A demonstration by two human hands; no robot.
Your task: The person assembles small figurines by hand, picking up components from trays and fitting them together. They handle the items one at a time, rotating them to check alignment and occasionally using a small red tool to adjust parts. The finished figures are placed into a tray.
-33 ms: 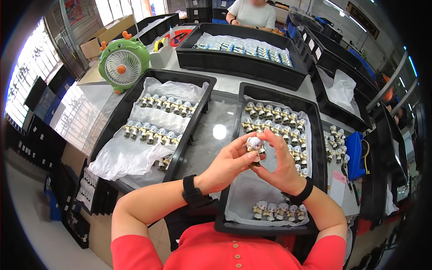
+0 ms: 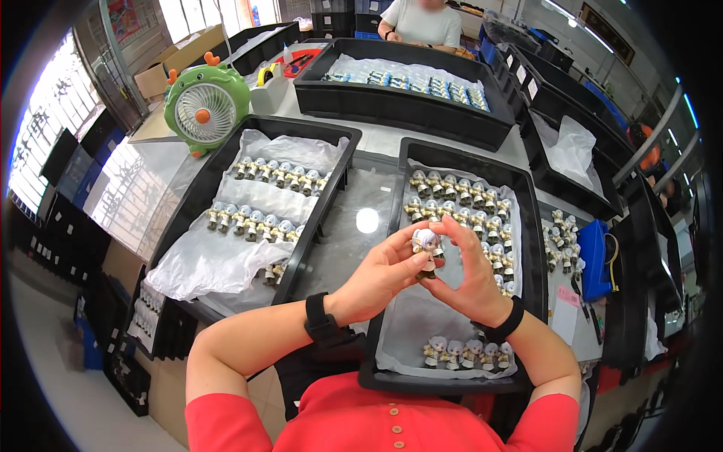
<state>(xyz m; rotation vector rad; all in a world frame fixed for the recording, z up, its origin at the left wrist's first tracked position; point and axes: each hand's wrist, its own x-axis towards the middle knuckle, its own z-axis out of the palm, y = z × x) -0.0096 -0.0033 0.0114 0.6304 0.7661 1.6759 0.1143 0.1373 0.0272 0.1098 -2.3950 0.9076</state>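
Between my hands, over the right-hand black tray (image 2: 532, 226), is a small figurine (image 2: 427, 245) with pale hair, pointed ears and a dark base. My left hand (image 2: 380, 273) grips it, thumb across its front. My right hand (image 2: 473, 280) curves round its other side, fingertips at the head and thumb near the base. Matching figurines (image 2: 459, 192) stand in rows on white sheeting in this tray beyond my hands. A short row of figurines (image 2: 468, 354) is at the tray's near end.
Another black tray (image 2: 343, 162) at left holds figurine rows and crumpled white paper (image 2: 215, 264). A green fan (image 2: 203, 109) stands behind it. Farther back, a large tray (image 2: 392, 105) holds blue-and-white pieces, with a person (image 2: 425, 26) beyond. Loose figurines (image 2: 561, 241) and a blue box (image 2: 595, 260) lie right.
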